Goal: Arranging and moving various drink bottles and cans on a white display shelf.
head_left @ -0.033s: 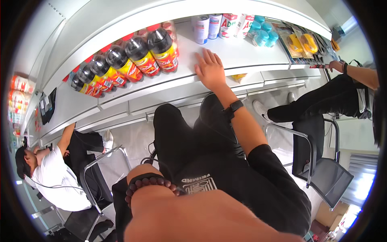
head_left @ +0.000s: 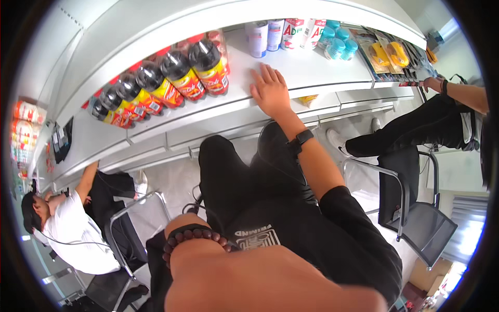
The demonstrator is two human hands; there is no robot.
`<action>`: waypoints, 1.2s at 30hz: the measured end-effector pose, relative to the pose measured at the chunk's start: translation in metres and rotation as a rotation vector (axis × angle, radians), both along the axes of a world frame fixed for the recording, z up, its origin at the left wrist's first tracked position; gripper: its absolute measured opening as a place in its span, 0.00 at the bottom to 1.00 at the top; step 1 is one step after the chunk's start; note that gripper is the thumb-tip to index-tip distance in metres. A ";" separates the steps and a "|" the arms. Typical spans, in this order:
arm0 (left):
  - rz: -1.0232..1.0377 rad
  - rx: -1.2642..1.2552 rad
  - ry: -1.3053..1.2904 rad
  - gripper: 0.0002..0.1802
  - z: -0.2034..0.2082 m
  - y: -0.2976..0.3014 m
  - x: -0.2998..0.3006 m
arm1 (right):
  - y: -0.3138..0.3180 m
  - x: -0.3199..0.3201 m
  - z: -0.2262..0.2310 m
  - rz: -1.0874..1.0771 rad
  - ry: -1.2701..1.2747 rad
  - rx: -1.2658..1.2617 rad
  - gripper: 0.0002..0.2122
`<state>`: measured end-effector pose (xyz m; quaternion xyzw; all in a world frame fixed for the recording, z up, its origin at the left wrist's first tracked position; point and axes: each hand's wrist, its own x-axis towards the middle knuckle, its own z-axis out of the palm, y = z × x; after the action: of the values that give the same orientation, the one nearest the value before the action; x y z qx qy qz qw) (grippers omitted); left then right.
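My right hand (head_left: 271, 93) lies palm down on the white shelf (head_left: 314, 75) near its front edge, fingers apart, holding nothing. A dark watch (head_left: 301, 138) is strapped round that wrist. To the left of the hand stands a row of cola bottles (head_left: 208, 67) with black caps and red-yellow labels. Behind it are white-and-purple cans (head_left: 257, 39) and white-and-red containers (head_left: 292, 34). Large and close at the lower edge is my left hand (head_left: 260, 281), blurred, with a dark bead bracelet (head_left: 195, 235) at its wrist. Its fingers do not show clearly.
Teal-capped containers (head_left: 338, 44) and packs with yellow items (head_left: 389, 54) sit farther right on the shelf. A seated person in a white top (head_left: 78, 234) is at left. Another person's arm (head_left: 462, 93) reaches in at right, above a black chair (head_left: 400, 187).
My left hand has shifted slightly at the lower edge. My right hand stays flat on the shelf.
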<state>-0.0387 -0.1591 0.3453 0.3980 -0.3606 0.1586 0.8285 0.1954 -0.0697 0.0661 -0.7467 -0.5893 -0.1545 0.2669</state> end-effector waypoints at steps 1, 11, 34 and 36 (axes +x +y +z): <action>-0.004 0.011 0.025 0.09 -0.001 0.003 0.000 | -0.004 0.002 -0.006 -0.034 -0.005 0.007 0.21; 0.719 0.018 1.010 0.19 -0.154 0.039 -0.026 | -0.010 -0.003 -0.002 -0.003 0.072 0.046 0.22; 0.767 0.179 1.943 0.23 -0.413 0.012 -0.101 | 0.030 0.037 0.077 -0.064 0.363 0.224 0.23; 0.726 0.159 1.924 0.23 -0.423 0.017 -0.105 | 0.030 0.032 0.078 -0.075 0.331 0.236 0.16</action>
<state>-0.1433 -0.1425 -0.0773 0.4952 0.5876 -0.0108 0.6399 0.2271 -0.0395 0.1441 -0.7471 -0.4868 -0.1073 0.4398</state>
